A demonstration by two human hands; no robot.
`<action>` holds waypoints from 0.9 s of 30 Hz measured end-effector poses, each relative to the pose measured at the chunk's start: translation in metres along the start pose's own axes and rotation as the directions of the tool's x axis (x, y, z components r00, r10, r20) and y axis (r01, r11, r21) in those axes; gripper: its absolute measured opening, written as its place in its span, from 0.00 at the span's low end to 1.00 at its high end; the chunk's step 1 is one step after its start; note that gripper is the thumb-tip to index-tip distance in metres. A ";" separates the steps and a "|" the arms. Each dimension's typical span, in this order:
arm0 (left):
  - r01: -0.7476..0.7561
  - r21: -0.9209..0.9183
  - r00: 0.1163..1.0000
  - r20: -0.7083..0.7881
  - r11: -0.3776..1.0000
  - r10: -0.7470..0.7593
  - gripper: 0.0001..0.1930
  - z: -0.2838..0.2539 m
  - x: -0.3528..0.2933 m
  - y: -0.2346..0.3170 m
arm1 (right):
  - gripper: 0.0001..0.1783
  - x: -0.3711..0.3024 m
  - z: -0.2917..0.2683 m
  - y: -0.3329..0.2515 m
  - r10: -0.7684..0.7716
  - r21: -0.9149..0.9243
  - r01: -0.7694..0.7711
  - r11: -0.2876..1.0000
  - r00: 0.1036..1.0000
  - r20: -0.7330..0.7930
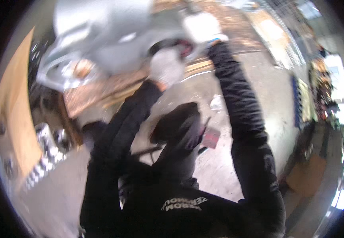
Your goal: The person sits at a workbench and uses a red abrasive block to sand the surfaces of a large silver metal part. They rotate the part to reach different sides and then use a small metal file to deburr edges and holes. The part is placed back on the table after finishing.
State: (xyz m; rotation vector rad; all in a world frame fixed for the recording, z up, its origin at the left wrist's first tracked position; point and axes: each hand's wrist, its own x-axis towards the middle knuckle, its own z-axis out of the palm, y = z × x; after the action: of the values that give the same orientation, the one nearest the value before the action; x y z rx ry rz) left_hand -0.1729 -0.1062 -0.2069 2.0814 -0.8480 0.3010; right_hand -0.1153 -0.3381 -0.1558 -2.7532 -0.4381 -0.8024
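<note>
The left gloved hand (166,65) meets a dark-and-red object (184,47); the right gloved hand (201,27) is just beyond. Blur hides whether either grips. Good control means steadying that object beside the grey metal part (118,55).

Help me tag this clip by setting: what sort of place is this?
Probably a workshop or factory: a large grey, metal-looking housing, the worn brown work surface by it, and shiny metal-looking parts at the left suggest so.
</note>
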 end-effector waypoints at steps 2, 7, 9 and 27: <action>0.227 -0.488 0.973 0.083 0.843 -0.213 0.07 -0.004 0.002 -0.015 | 0.24 0.016 0.021 0.001 0.019 -0.024 -0.016 1.000 0.991 0.130; 0.168 -0.915 0.822 0.336 -0.367 -0.460 0.13 -0.016 -0.001 0.011 | 0.35 0.034 -0.041 -0.095 0.491 -0.005 -0.498 0.867 0.853 0.177; 0.073 -0.928 0.851 0.249 -0.366 -0.461 0.15 -0.002 -0.026 -0.016 | 0.36 0.019 -0.035 -0.098 0.483 0.106 -0.492 0.864 0.870 0.102; -0.138 0.577 0.894 0.422 0.805 -0.149 0.15 -0.064 -0.015 0.035 | 0.34 -0.046 -0.062 -0.145 0.545 0.434 -0.363 0.824 0.717 -0.435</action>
State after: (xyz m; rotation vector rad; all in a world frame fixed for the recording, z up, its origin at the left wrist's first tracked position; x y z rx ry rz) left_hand -0.2013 -0.0635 -0.1532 2.8190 -1.1241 0.0737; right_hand -0.2323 -0.2323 -0.1097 -2.0514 0.2234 -1.1854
